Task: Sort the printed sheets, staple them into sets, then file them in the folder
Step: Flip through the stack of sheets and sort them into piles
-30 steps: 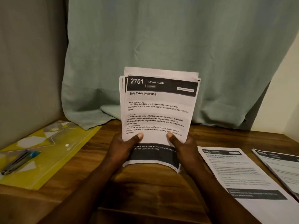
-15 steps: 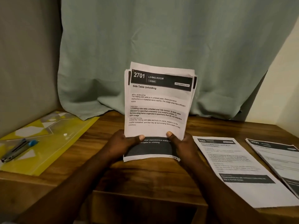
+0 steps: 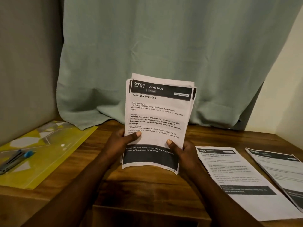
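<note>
Little has changed over the last second: the stack of printed sheets (image 3: 157, 112) is still upright between my hands, just above the near middle of the surface (image 3: 139, 185), with the page headed 2701 still facing me. My left grip (image 3: 118, 143) pinches its left edge, thumb pressed flat on the front page and fingers curled behind. My right grip (image 3: 185, 153) pinches the lower right edge the same way. The sheets behind still poke out unevenly at the top and right, so I judge that I am still sorting, with no set yet squared for stapling. To the right, lying flat, are a sheet headed 3565 (image 3: 237, 177) and, further right at the edge, another pile (image 3: 282, 171), which I take for sets already begun. At the far left the yellow folder (image 3: 41, 161) lies flat, with a grey and blue tool (image 3: 14, 159) resting on it; it may be the stapler, but I cannot tell. A pale green curtain (image 3: 164, 46) hangs behind the wooden surface, its hem on the wood, with a grey wall (image 3: 24, 63) to the left.
</note>
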